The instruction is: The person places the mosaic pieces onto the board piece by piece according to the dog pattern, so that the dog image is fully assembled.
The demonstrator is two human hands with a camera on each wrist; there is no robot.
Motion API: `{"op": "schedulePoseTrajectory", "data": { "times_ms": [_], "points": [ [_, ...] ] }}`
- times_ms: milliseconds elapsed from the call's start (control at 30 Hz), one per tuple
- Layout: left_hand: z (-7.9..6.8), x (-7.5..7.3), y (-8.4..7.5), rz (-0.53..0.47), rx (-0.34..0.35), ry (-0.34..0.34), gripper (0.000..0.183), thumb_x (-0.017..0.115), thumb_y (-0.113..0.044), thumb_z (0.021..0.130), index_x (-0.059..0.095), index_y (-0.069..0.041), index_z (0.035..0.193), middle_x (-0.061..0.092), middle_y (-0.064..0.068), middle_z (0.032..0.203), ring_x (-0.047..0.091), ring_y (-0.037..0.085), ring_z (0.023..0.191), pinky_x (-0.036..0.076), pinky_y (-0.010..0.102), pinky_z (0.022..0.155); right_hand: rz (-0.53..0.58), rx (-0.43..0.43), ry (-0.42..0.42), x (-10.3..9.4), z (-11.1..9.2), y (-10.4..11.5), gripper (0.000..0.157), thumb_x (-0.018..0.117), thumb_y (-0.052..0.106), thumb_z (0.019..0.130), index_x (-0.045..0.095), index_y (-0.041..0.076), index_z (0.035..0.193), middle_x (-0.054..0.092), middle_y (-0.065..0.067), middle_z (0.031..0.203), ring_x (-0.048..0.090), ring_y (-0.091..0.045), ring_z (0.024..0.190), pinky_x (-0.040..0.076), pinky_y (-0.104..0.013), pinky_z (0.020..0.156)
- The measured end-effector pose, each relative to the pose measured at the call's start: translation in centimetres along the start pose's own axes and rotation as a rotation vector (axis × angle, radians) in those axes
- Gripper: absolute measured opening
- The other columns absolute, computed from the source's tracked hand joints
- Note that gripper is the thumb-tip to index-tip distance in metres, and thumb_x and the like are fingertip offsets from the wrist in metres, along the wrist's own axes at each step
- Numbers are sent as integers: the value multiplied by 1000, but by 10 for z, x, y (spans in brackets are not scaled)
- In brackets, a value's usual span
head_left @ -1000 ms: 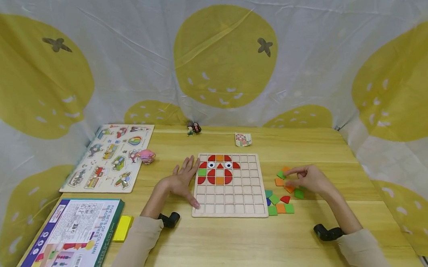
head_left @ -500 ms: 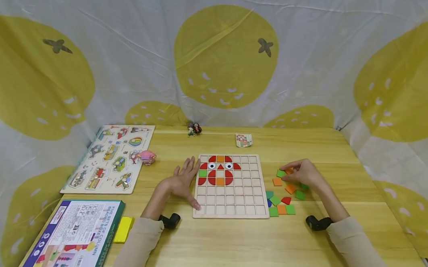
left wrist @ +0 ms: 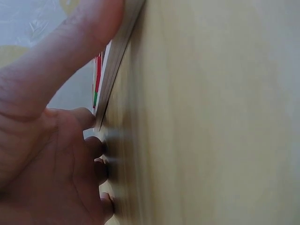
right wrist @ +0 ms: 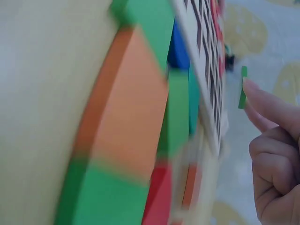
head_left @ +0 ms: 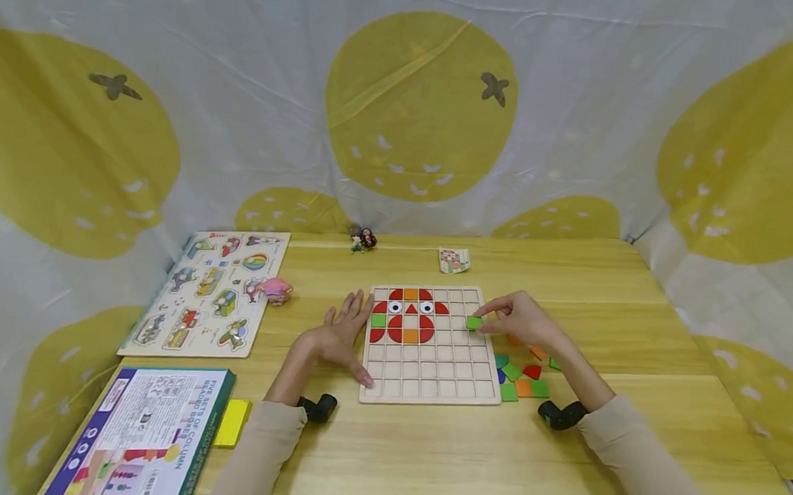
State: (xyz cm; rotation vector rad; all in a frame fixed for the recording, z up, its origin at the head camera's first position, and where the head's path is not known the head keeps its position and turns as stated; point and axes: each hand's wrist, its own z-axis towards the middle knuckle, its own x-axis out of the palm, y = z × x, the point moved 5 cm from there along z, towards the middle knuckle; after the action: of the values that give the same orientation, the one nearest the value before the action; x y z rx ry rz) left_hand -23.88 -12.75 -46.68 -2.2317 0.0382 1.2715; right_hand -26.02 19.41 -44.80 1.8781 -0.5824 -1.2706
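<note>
A square wooden grid board [head_left: 430, 371] lies flat on the table, its upper left cells filled with red, orange and green tiles and two eye tiles. Along the board's left edge rests my left hand [head_left: 335, 340], fingers spread, thumb on the lower left corner; the left wrist view shows the thumb [left wrist: 70, 56] over the rim. Between thumb and fingertips my right hand [head_left: 523, 320] pinches a green square tile [head_left: 475, 323], held above the board's right columns. In the right wrist view the green tile [right wrist: 243, 87] appears edge-on, clear of the board.
Loose tiles [head_left: 524, 389] in green, orange, red and blue lie right of the board. A small pattern card [head_left: 454, 260] and tiny figurines [head_left: 362, 239] sit behind it. At left are a picture puzzle [head_left: 212, 290], a pink toy [head_left: 276, 290], a box [head_left: 145, 429] and a yellow block [head_left: 232, 423].
My right hand has picked up a green square tile from the loose pile and carried it left over the board. The left hand stays at the board's edge.
</note>
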Motion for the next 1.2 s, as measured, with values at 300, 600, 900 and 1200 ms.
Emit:
{"op": "schedulePoseTrajectory", "data": {
  "times_ms": [300,600,900,1200],
  "points": [
    [1,0,-3,8,10,9,147,87,-56,55,-11,-12,155,-21,17,160,-19,35,149,-4,61,119,-21,1,9,33,31,17,22,81,14,77,78,10,98,45,1,59,26,-13,53,20,-22,50],
    [1,1,-1,14,16,14,146,87,-56,57,-13,-12,155,-22,17,160,-20,35,149,-4,61,119,-64,-11,-8,39,35,25,21,82,15,76,78,11,96,66,-7,72,25,-12,50,21,-22,49],
    [0,2,0,8,19,10,147,87,-57,56,-12,-12,155,-22,17,160,-20,36,148,-4,61,119,-95,-26,-34,37,39,25,16,83,15,75,79,10,90,75,-7,95,32,-13,57,26,-22,51],
    [1,1,1,4,17,9,147,87,-56,56,-13,-12,155,-22,17,160,-20,36,149,-4,61,119,-69,-25,48,39,42,26,19,81,14,77,79,12,96,64,-3,74,29,-13,49,26,-22,50]
  ]
}}
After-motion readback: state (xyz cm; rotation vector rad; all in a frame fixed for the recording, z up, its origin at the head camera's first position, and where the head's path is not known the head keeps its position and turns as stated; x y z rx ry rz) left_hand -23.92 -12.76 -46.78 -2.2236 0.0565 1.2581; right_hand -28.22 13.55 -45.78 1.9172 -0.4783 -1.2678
